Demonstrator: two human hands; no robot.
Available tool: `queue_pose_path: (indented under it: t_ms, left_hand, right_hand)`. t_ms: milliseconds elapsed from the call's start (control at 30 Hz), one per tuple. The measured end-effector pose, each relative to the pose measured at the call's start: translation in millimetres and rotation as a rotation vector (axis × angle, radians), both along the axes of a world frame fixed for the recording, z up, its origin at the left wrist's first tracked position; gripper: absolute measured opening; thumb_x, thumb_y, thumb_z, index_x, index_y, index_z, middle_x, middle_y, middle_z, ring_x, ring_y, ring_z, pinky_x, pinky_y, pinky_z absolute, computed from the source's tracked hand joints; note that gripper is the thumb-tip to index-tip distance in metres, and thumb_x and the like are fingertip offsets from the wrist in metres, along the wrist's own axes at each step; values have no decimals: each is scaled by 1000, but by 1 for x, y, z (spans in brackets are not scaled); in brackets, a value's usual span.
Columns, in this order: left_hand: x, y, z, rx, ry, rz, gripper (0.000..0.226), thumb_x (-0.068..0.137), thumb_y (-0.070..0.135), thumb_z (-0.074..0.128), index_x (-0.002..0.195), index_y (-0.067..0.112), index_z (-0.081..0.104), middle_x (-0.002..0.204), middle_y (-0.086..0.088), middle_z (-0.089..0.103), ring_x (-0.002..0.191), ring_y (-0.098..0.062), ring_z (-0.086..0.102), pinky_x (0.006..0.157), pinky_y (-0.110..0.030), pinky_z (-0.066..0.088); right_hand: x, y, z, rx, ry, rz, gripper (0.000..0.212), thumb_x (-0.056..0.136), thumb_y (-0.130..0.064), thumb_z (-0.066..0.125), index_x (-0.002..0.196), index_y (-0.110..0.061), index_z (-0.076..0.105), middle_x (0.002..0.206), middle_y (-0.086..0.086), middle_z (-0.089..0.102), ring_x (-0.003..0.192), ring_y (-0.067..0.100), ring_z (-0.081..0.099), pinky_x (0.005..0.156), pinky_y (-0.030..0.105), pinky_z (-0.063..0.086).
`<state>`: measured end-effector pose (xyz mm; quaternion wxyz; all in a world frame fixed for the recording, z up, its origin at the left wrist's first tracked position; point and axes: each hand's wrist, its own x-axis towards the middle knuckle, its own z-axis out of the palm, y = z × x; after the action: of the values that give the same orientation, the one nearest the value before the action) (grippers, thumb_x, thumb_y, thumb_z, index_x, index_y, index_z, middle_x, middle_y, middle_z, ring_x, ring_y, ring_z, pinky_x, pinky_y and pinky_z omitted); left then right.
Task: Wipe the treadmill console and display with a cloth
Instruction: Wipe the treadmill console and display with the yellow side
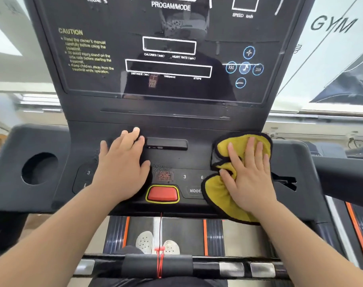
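The black treadmill console (172, 160) fills the middle of the view, with its dark glossy display (168, 59) tilted up behind it. A yellow cloth with a black edge (222, 195) lies crumpled on the console's right side. My right hand (249, 172) presses flat on the cloth with straight, spread fingers. My left hand (122, 164) rests flat on the console's left button area, fingers spread, holding nothing.
A red stop button (163, 193) with a yellow rim sits at the console's front centre, a red safety cord (161, 245) hanging below it. A round cup holder (40, 168) is at the left. A front handlebar (197, 266) crosses below my arms.
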<state>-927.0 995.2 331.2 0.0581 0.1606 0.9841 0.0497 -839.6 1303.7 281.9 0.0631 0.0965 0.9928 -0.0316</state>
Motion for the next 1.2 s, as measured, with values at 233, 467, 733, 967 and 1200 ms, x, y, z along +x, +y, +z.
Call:
queue_pose_path:
  t_ms: [233, 467, 733, 967, 1200]
  left_hand:
    - [-1, 1, 2, -34, -12, -6, 62, 96, 41, 52, 151, 15, 39, 164, -4, 25, 151, -30, 25, 116, -63, 24]
    - [-2, -2, 4, -33, -32, -19, 63, 95, 35, 53, 153, 16, 36, 165, -2, 23, 152, -29, 23, 116, -63, 22]
    - [0, -5, -1, -26, -24, -32, 67, 96, 44, 52, 155, 17, 33, 167, -2, 19, 153, -29, 19, 117, -66, 17]
    - [-6, -16, 2, -12, -7, -92, 64, 98, 44, 50, 155, 20, 35, 166, 0, 22, 152, -27, 23, 118, -65, 19]
    - [-15, -52, 2, 96, -24, -256, 62, 98, 40, 53, 155, 27, 34, 165, 1, 26, 153, -24, 22, 122, -57, 18]
  right_hand:
    - [-34, -76, 3, -11, 62, -42, 91, 96, -73, 15, 164, -15, -5, 167, 31, -14, 154, 51, -12, 126, 61, -1]
    - [34, -31, 0, -32, -44, 383, 73, 97, -78, 15, 162, -47, 4, 174, -3, -4, 160, 29, -10, 127, 54, 5]
    - [-13, -29, 3, 12, 2, -87, 90, 92, -81, 6, 164, -29, -10, 169, 21, -22, 156, 43, -17, 127, 58, -2]
    - [-16, -102, 5, -14, 1, 101, 82, 99, -72, 9, 165, -26, -3, 172, 15, -10, 158, 41, -11, 126, 58, 0]
    - [37, -36, 2, -39, -41, 65, 72, 101, -71, 9, 163, -37, 20, 173, 3, 7, 159, 35, 8, 127, 54, 12]
